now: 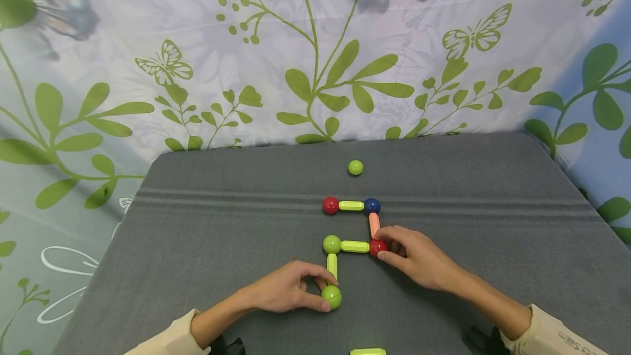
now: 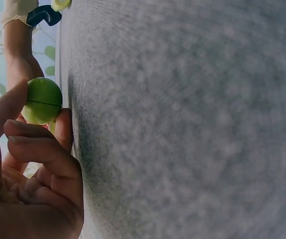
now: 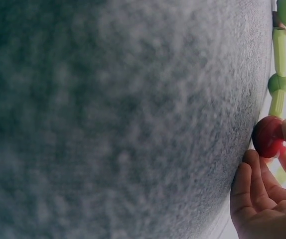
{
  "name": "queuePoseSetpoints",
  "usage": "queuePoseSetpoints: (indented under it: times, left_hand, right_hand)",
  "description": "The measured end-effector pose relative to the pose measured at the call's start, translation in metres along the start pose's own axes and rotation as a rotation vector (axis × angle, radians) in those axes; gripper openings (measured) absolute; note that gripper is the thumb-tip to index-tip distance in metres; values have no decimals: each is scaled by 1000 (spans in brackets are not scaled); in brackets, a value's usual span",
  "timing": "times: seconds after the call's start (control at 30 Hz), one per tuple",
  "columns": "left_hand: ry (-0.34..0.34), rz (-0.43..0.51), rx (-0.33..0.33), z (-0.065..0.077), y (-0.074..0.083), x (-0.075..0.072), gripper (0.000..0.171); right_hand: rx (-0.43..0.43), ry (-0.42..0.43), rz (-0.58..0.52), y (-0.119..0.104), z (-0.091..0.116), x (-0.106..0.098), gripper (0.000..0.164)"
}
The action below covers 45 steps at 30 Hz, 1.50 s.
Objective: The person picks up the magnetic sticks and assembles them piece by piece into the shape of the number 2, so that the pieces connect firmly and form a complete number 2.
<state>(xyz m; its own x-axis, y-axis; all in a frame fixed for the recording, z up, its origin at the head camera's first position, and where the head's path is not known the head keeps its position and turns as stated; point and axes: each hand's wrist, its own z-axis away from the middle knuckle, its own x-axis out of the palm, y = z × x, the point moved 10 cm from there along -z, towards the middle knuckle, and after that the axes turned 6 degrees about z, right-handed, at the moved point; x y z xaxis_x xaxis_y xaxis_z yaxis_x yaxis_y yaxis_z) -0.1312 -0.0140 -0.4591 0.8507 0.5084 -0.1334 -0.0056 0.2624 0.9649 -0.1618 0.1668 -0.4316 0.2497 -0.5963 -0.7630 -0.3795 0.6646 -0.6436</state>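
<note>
A zigzag chain of balls and rods lies on the grey table. Its near end is a green ball (image 1: 332, 297), which my left hand (image 1: 291, 288) pinches between thumb and fingers. A yellow-green rod (image 1: 332, 267) links it to another green ball (image 1: 332, 244), and a second yellow-green rod (image 1: 355, 246) runs right to a red ball (image 1: 377, 248). Thumb and fingers of my right hand (image 1: 419, 256) grip that red ball. Beyond it come an orange rod (image 1: 374, 225), a dark blue ball (image 1: 372, 205), a yellow-green rod (image 1: 351, 206) and a red ball (image 1: 331, 205).
A loose green ball (image 1: 355, 167) sits near the back of the grey cloth-covered table (image 1: 222, 223). At the front edge of the head view, part of a yellow-green rod (image 1: 368, 351) shows. A curtain with printed leaves (image 1: 197, 43) hangs behind.
</note>
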Motion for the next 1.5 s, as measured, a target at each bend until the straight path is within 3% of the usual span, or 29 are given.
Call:
queuePoseSetpoints:
  times: [0.33,0.7,0.93,1.2,1.5]
  left_hand:
    - [14,-81,32,-1,3,1,36]
    - [46,-137,14,-1,3,0,40]
    - [13,-189,42,-4,4,2,50]
    - [-15,-313,24,-7,8,4,44]
    - [0,-219,23,-8,5,1,41]
  right_hand:
    - [2,8,3,-1,1,0,19]
    - [-8,14,8,-2,1,-1,19]
    - [6,-4,4,-1,0,1,19]
    - [-3,-7,3,-1,1,1,18]
    - [2,-8,6,-1,1,1,17]
